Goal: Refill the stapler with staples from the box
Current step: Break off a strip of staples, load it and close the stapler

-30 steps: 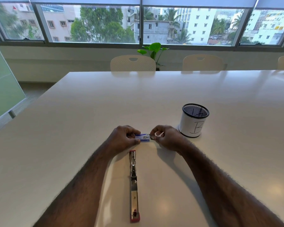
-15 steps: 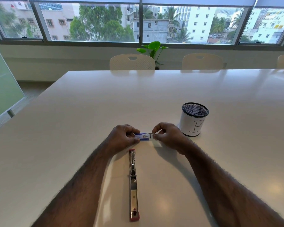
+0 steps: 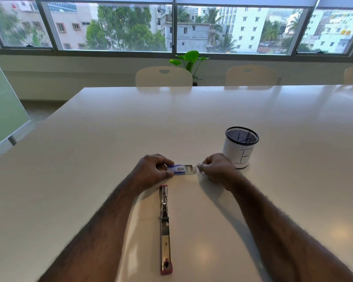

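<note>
Left hand pinching the staple box, right hand gripping its tray toward 3 o'clock; next, staples out.

Staple box on bench, btwn left hand & right hand. Stapler lies lengthwise on bench, nearer the person than the box, btwn forearms. Mesh cup just right of & behind right hand. Chairs at far edge.
</note>
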